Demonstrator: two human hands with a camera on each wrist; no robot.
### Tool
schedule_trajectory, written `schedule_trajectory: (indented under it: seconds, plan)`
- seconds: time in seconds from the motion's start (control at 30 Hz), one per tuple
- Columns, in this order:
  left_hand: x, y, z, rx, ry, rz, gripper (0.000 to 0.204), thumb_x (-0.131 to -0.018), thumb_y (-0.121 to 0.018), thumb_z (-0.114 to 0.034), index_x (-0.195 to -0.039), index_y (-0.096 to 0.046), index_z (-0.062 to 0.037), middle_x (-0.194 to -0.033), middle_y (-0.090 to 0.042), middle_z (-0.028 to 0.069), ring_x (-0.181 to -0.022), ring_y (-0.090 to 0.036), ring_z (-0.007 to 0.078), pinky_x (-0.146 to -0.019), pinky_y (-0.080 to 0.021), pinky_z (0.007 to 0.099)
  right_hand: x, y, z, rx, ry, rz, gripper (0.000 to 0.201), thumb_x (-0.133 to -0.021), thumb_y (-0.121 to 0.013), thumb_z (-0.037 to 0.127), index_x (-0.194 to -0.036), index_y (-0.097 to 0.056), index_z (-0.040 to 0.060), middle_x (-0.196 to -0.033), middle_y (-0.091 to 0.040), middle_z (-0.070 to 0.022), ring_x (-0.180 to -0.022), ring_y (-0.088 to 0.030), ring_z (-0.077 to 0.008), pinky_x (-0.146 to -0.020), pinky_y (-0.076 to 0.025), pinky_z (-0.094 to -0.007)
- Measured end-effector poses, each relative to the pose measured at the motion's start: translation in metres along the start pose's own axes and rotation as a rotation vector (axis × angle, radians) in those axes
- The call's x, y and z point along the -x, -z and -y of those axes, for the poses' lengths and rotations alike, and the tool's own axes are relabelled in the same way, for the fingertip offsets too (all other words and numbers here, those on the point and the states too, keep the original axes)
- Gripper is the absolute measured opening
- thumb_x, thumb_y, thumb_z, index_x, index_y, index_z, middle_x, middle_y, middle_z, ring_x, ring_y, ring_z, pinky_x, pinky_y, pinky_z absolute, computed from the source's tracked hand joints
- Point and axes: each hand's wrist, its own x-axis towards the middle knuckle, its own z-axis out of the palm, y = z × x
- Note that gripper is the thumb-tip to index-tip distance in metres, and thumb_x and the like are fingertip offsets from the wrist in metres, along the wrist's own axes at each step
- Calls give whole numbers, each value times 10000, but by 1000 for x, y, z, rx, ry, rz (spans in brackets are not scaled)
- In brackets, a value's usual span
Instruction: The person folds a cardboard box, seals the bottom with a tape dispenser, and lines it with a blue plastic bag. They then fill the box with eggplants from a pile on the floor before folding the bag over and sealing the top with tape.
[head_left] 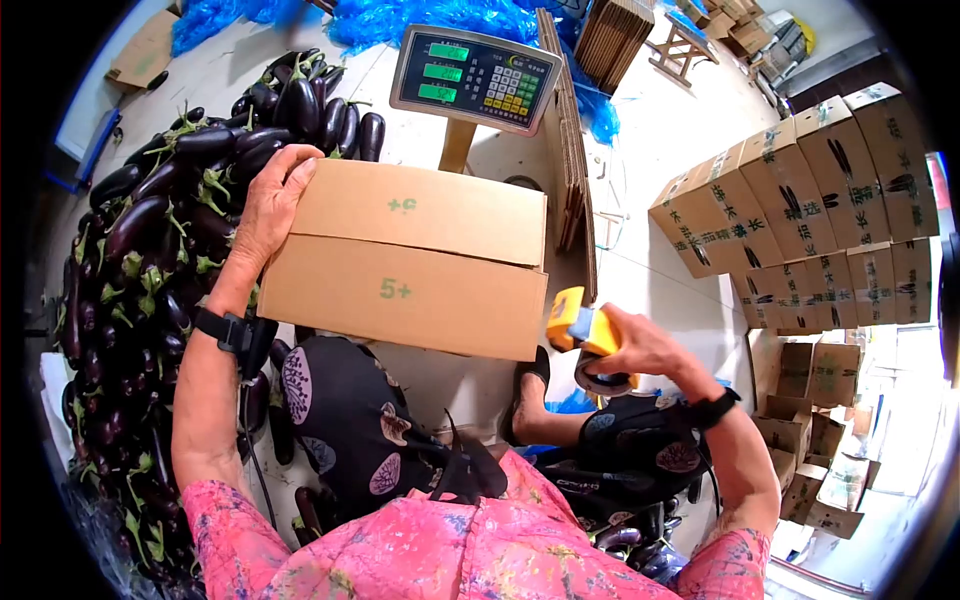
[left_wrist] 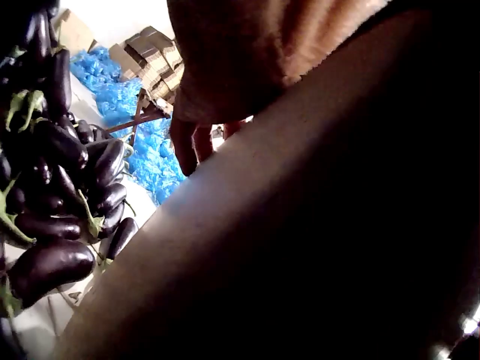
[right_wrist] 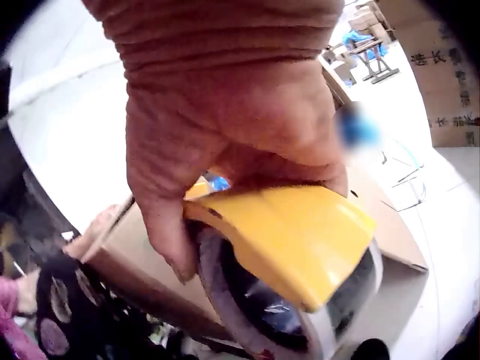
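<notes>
The carton [head_left: 400,325] lay flaps up before the person, its support hidden beneath it. The left hand [head_left: 268,210] gripped its far left corner, fingers curled over the edge, probably to steady it while the flaps met along their seam. The right hand [head_left: 645,345] closed round a yellow tape dispenser [right_wrist: 300,240] just off the carton's right edge, seemingly to have it near the seam's end. Eggplants [head_left: 130,225] crowded the left edge and a scale display [head_left: 475,80] stood beyond the far edge; barer floor [head_left: 640,275] lay rightward, between flattened cardboard [head_left: 565,170] and stacked cartons [head_left: 800,190].
</notes>
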Motion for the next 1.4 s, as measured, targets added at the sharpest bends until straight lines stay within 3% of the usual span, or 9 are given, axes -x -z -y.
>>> schedule_trajectory:
  seconds: [0.1, 0.17, 0.33, 0.5, 0.63, 0.8, 1.0, 1.1, 1.4]
  plan:
    - [0, 1, 7, -15, -40, -8, 282, -1008, -552, -282, -1103, -625, -26, -1022, -657, 95, -948, -620, 192, -876, -485, 310, 31, 22, 19, -335, 111, -125, 616, -692, -802, 262, -1203, -555, 20, -1020, -624, -80, -944, -570, -177, -837, -468, -314]
    - [0, -1, -1, -46, -54, -16, 280, -1007, -550, -277, -1099, -628, -24, -1021, -663, 113, -957, -632, 213, -882, -489, 318, 55, 37, 49, -612, 86, -167, 606, -713, -769, 192, -1249, -547, 17, -1056, -613, -51, -963, -555, -151, -850, -459, -299]
    - [1, -1, 0, -77, -76, -30, 275, -1001, -548, -266, -1104, -628, -24, -1017, -669, 130, -965, -645, 250, -887, -492, 329, 29, -11, 7, -1047, 68, -97, 589, -799, -740, 130, -1322, -517, -25, -1048, -616, -39, -924, -608, -135, -833, -525, -273]
    - [-1, -3, 0, -55, -84, -36, 269, -997, -547, -256, -1092, -632, -19, -1016, -671, 135, -960, -648, 254, -882, -494, 336, -50, 1, -14, -1219, 238, -205, 391, -836, -718, 180, -1166, -592, 14, -941, -647, -15, -837, -646, -107, -794, -540, -262]
    - [-2, -2, 0, -50, -76, -40, 263, -997, -539, -246, -1088, -633, -17, -1017, -671, 141, -961, -650, 264, -885, -494, 340, -66, 49, 11, -1266, 341, -189, 405, -887, -659, 216, -1194, -612, -45, -1077, -716, -126, -925, -701, -187, -879, -561, -307]
    - [4, -10, -1, -36, -86, -67, 235, -995, -532, -222, -1082, -628, -26, -1010, -656, 143, -958, -642, 277, -885, -490, 353, -34, 63, 36, -1174, 367, -234, 364, -868, -660, 245, -1113, -625, -21, -885, -660, -51, -720, -593, -119, -706, -513, -283]
    - [10, -17, -15, -53, -56, -69, 189, -985, -537, -179, -1071, -620, -32, -987, -628, 133, -921, -629, 265, -862, -494, 359, -26, 71, 50, -1092, 332, -225, 360, -831, -679, 265, -1065, -617, -2, -849, -611, -35, -683, -516, -99, -648, -440, -251]
    - [13, -24, -23, -52, -46, -27, 209, -1004, -508, -186, -1095, -598, -21, -1009, -637, 92, -956, -610, 174, -885, -477, 314, -24, 76, 46, -1087, 349, -222, 357, -826, -678, 272, -1055, -609, 6, -809, -584, -23, -666, -515, -98, -626, -437, -244]
    - [6, -30, -24, -192, -117, 125, 355, -966, -549, -294, -1172, -508, -8, -1126, -542, 175, -1107, -537, 320, -1001, -411, 403, -52, 51, 76, -1053, 396, -150, 305, -853, -670, 290, -1007, -601, 36, -776, -557, -2, -660, -496, -78, -598, -412, -231]
